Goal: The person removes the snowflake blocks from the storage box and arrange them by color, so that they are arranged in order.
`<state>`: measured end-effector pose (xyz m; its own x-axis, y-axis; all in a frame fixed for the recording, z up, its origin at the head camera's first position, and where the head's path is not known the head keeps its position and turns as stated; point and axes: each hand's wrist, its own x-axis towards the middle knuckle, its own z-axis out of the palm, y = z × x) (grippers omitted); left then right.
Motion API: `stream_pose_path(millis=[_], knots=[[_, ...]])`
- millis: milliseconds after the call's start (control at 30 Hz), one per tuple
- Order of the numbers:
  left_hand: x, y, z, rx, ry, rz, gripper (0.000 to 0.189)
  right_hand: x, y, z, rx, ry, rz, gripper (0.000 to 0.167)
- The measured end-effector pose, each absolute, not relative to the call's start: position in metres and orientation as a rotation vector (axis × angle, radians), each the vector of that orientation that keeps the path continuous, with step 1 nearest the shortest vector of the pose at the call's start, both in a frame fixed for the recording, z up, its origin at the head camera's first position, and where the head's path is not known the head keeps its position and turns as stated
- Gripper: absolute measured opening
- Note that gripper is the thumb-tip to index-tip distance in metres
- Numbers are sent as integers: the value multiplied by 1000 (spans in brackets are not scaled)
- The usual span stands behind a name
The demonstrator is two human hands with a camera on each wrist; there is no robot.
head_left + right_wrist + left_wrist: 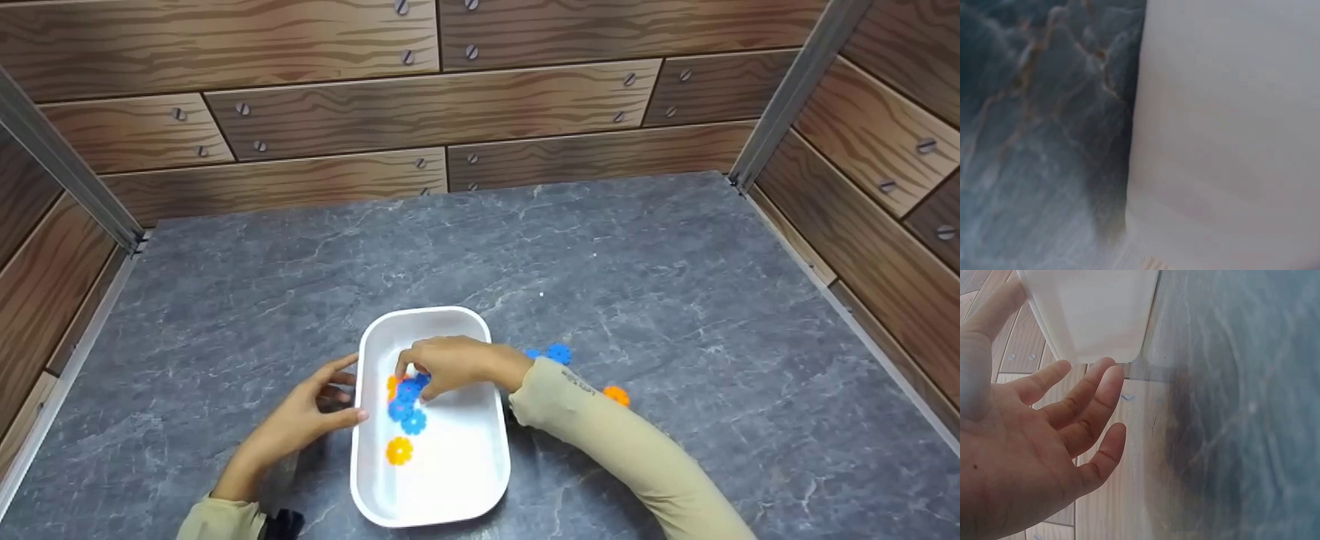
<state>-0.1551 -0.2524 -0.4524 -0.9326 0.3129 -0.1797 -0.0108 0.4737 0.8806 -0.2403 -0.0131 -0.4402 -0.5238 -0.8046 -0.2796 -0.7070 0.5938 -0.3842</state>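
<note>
A white tray (pixel 457 480) holds several small flower-shaped plastic discs, among them a blue disc (pixel 413 421) and an orange disc (pixel 399 451). My right hand (pixel 450 364) reaches in over the right rim, fingers bent down around a cluster of blue and orange discs. Its fingertips are right at the pieces; whether it pinches one I cannot tell. My left hand (pixel 307 409) is at the tray's left side, thumb on the rim and fingers loosely spread along the outer wall. In the left wrist view, the palm and relaxed fingers of the left hand (pixel 1044 433) show beside the tray (pixel 1095 315).
Outside the tray on the right, a blue disc (pixel 559 353) and an orange disc (pixel 616 395) lie on the grey marbled surface (pixel 300 285), partly beside the right sleeve (pixel 600 420). Wood-patterned panels (pixel 420 112) enclose the surface at the back and sides. The tray's wall (pixel 1224 135) fills much of the right wrist view.
</note>
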Motion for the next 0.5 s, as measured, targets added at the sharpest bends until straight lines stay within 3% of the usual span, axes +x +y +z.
stream_pose_path(millis=[500], knots=[[-157, -253, -454, 300, 2424, 1441, 79, -240, -16, -445, -1187, 2410, -310, 33]])
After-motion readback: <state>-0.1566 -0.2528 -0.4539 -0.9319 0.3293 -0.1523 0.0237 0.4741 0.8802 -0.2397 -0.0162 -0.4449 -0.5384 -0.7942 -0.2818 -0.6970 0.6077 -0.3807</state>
